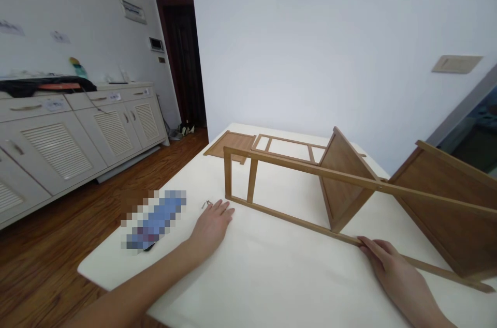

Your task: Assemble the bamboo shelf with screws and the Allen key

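Note:
A wooden shelf frame (295, 222) lies on its side on the white table, with two square panels (345, 183) set across its rails. My right hand (396, 271) grips the near lower rail, fingers over the wood and part of the grip hidden. Beside the frame's left end, my left hand (212, 224) rests palm down on the tabletop with its fingers spread. A few small metal screws (205, 204) lie at its fingertips; whether a finger touches one I cannot tell.
A loose wooden panel (231, 146) and a flat ladder-like side frame (287, 148) lie at the table's far side. A blurred-out blue item (161, 217) is on the left part of the white table (272, 281). A white cabinet (77, 131) stands beyond the wooden floor.

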A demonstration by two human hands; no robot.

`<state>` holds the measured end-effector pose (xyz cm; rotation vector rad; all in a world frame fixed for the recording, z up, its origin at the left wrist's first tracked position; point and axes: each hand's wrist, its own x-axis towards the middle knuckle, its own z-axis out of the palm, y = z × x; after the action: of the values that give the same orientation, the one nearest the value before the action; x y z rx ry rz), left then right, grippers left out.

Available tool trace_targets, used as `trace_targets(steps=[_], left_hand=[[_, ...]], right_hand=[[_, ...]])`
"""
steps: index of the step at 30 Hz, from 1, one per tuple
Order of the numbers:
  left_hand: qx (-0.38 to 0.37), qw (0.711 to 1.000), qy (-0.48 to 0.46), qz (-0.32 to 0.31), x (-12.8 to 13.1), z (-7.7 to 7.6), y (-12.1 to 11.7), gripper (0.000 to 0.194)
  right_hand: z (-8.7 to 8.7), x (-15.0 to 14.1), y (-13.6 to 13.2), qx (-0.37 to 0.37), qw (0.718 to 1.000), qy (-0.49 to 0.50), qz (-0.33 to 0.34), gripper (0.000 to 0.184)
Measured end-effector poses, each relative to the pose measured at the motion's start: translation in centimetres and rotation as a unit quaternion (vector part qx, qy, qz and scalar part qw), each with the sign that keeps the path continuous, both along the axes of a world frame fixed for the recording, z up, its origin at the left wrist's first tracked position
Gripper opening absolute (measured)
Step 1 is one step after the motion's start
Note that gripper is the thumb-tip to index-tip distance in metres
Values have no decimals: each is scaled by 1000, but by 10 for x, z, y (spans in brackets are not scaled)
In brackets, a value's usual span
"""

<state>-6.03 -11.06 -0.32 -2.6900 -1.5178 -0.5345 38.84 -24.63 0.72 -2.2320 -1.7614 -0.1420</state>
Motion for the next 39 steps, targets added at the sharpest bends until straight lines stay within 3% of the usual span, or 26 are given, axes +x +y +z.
trace_targets(steps=[4,8,11,15,19,22,24,28,33,35,39], left_hand=[[-44,998,20,37,-22,-8,7,41],[-33,998,9,49,-35,-9,11,42],[-8,999,5,33,-40,-10,13,41],[59,998,-3,-4,-30,-12,6,37],[95,992,-37,-80,2,-4,-11,31],[72,989,-66,-113,22,9,-17,26],[52,990,-90,-96,26,18,-13,25],[35,980,-196,12,10,31,10,25],[-14,933,-320,165,-23,37,53,30],[-19,931,-312,191,-29,38,76,28],[-53,965,-195,166,-20,42,127,18]], right_hand=[[3,-2,0,-26,999,-34,7,48],[11,-12,-1,-35,993,-115,-1,49],[16,-30,-4,4,983,-184,25,44],[14,-72,0,121,962,-206,132,32],[15,-130,30,121,948,-114,271,28],[25,-165,69,65,956,-64,278,31],[33,-179,97,22,967,-38,251,32],[39,-193,143,-49,972,38,229,33],[25,-195,164,-90,962,121,227,32],[22,-194,164,-89,960,136,226,31],[23,-194,160,-90,960,137,226,30]])
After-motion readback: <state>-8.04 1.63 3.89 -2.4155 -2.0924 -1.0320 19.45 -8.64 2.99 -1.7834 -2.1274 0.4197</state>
